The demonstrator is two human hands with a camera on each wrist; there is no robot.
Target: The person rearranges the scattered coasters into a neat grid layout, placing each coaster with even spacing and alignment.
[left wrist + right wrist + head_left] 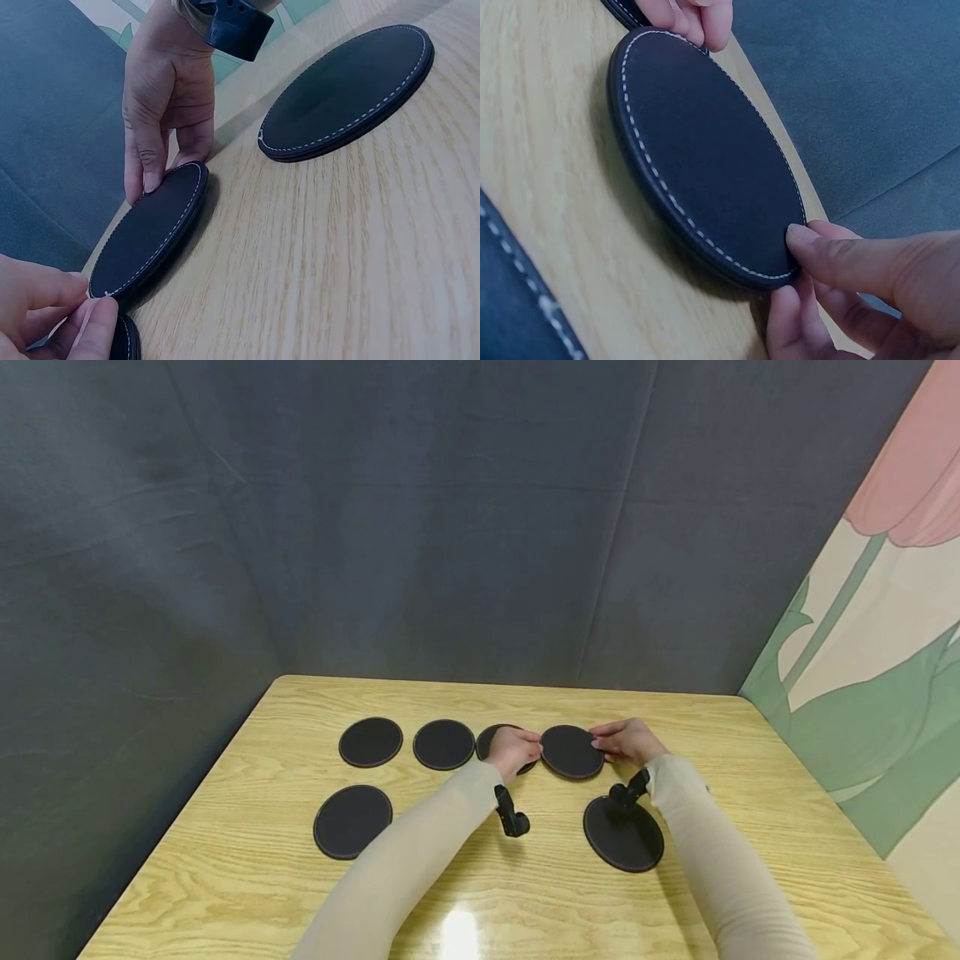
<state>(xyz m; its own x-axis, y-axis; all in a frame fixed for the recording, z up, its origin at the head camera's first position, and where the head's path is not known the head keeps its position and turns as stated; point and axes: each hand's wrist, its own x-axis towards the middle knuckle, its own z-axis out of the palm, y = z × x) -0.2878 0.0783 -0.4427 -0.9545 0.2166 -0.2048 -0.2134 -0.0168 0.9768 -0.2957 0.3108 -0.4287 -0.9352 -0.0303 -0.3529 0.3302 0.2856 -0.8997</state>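
A round black coaster with white edge stitching (572, 752) is held at the back of the table, between both hands. My right hand (632, 742) pinches its right edge, thumb on top and fingers below, as the right wrist view shows. At the opposite edge, the left hand (513, 750) pinches the rim between thumb and fingertips (97, 319). A shadow under the coaster (705, 157) shows at least one side raised off the wood. Partly hidden beneath the left hand lies another coaster (489, 740).
Two coasters, one at far left (371, 742) and one beside it (444, 745), continue the back row. Nearer lie a left coaster (352, 821) and a right coaster (624, 839), below the right wrist. A dark curtain (450, 527) hangs behind the wooden table (525, 893).
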